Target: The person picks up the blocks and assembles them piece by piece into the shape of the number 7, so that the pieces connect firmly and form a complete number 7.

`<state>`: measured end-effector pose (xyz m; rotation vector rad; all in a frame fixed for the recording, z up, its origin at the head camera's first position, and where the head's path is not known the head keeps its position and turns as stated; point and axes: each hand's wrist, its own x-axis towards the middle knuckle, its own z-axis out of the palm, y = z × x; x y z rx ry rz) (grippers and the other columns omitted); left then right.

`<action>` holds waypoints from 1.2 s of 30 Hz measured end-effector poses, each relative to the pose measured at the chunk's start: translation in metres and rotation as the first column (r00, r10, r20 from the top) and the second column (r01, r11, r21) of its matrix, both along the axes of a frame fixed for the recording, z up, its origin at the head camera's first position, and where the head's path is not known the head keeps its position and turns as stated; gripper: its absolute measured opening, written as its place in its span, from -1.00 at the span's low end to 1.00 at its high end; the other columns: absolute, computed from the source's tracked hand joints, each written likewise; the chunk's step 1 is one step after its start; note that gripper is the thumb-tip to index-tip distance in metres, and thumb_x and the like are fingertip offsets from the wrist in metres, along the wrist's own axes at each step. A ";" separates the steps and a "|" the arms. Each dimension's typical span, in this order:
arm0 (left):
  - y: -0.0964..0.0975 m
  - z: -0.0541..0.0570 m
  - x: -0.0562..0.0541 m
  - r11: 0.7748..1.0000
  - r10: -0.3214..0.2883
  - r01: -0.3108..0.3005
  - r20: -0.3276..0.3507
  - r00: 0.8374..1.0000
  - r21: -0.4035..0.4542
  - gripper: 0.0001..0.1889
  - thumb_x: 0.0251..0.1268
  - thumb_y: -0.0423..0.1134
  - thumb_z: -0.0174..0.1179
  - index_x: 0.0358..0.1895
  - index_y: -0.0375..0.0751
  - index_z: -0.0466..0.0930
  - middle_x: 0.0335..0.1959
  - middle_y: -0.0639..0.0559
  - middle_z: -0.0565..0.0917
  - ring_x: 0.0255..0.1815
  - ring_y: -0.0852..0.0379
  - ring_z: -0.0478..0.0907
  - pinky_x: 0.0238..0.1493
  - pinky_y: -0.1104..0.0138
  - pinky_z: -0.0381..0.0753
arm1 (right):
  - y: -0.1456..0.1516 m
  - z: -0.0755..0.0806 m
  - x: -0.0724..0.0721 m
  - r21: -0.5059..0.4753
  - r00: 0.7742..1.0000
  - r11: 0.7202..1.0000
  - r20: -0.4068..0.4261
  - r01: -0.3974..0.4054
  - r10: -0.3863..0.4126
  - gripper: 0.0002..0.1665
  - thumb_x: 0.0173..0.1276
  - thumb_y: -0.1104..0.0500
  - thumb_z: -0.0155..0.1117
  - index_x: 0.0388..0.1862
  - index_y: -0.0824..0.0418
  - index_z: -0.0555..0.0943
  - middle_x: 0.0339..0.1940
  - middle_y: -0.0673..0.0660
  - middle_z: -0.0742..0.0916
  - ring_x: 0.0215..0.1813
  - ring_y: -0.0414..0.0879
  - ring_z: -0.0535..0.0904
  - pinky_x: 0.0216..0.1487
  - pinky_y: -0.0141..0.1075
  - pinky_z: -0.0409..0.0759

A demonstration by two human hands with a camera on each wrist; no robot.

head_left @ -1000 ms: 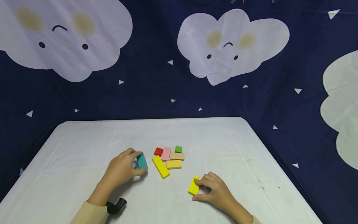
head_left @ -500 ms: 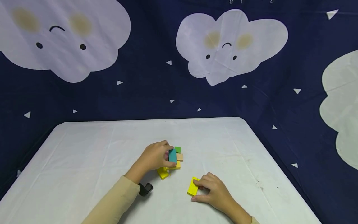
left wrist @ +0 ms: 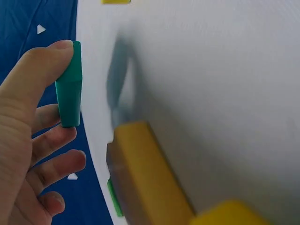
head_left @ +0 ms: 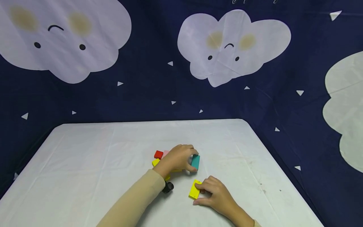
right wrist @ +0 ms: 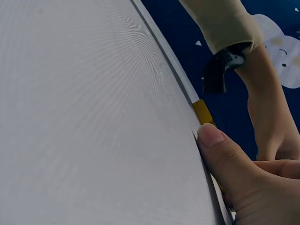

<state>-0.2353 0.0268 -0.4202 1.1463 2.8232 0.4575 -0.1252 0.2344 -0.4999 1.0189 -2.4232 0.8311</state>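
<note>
Teal block: pinched btwn thumb + fingertips of L hand, up off the white table, w/ soft shadow on cloth top. Nearby, lower: yellow block, pinched by R hand. Past L wrist: red block next to pink block, pink one part hidden. On tabletop, faint fold lines, few dark specks on R side. Behind, dark blue sheet w/ big white clouds, upside-down faces, + tiny white triangles.
</note>
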 end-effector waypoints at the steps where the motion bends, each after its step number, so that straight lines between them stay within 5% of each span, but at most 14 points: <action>1: 0.002 -0.001 -0.001 1.000 -0.011 0.011 0.001 1.000 -0.006 -0.34 0.02 0.20 0.46 0.20 0.00 0.61 0.04 0.13 0.64 -0.05 0.21 0.53 0.20 0.25 0.51 | 0.000 0.000 0.000 0.003 1.000 1.000 0.006 0.003 -0.003 -0.42 -0.06 -0.23 0.55 -0.06 -0.02 0.75 -0.38 -0.30 0.62 -0.29 -0.42 0.39 -0.20 -0.65 0.35; 14: 0.015 -0.017 -0.003 1.000 0.005 -0.006 0.096 0.995 0.010 -0.30 -0.07 0.22 0.50 0.21 0.04 0.62 0.05 0.18 0.66 -0.01 0.22 0.54 0.27 0.29 0.47 | -0.002 0.001 0.000 -0.014 1.000 1.000 -0.013 -0.019 0.019 -0.45 -0.02 -0.20 0.55 -0.06 0.00 0.75 -0.35 -0.27 0.65 -0.27 -0.39 0.42 -0.17 -0.65 0.35; 22: 0.010 -0.018 -0.003 0.993 0.024 -0.060 0.323 0.946 0.101 -0.42 0.14 0.13 0.40 0.26 0.10 0.59 -0.11 0.20 0.61 -0.06 0.25 0.43 0.08 0.40 0.50 | -0.001 0.001 0.000 -0.007 0.999 1.000 -0.020 -0.027 0.027 -0.45 -0.03 -0.20 0.55 -0.07 0.02 0.75 -0.36 -0.25 0.65 -0.28 -0.38 0.41 -0.16 -0.65 0.35; 36: 0.009 -0.021 -0.001 0.990 -0.041 -0.015 0.386 0.921 0.140 -0.46 0.15 0.00 0.43 0.24 0.03 0.61 -0.45 0.25 0.57 -0.36 0.30 0.45 -0.18 0.46 0.46 | -0.002 0.001 0.001 -0.008 1.000 1.000 -0.001 0.001 -0.001 -0.42 -0.05 -0.22 0.55 -0.06 0.01 0.76 -0.28 -0.29 0.70 -0.26 -0.41 0.42 -0.17 -0.63 0.38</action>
